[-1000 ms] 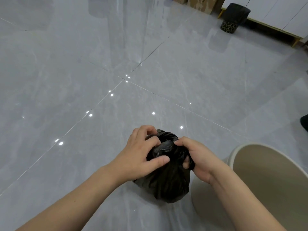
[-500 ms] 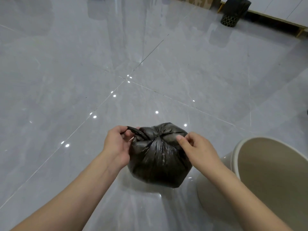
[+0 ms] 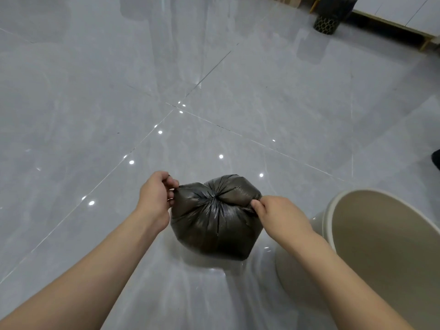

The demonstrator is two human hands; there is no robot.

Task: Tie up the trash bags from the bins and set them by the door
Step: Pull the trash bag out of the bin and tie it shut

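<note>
A dark grey trash bag (image 3: 214, 225) sits on the glossy grey floor, its top drawn into a tight pucker at the middle. My left hand (image 3: 154, 198) pinches one end of the bag's top at its left side. My right hand (image 3: 278, 210) pinches the other end at its right side. The two ends are stretched apart, away from the pucker. A beige bin (image 3: 333, 210) stands just right of the bag, with no liner visible inside.
A black bin with a honeycomb base (image 3: 333, 15) stands far off at the top right, next to a white cabinet on wooden legs (image 3: 404, 17). A dark object (image 3: 437, 158) shows at the right edge. Grey tiles spread out ahead and to the left.
My hands were together on the bag's top a second ago. They have since moved apart, each pulling an end sideways, and the top has drawn tight.
</note>
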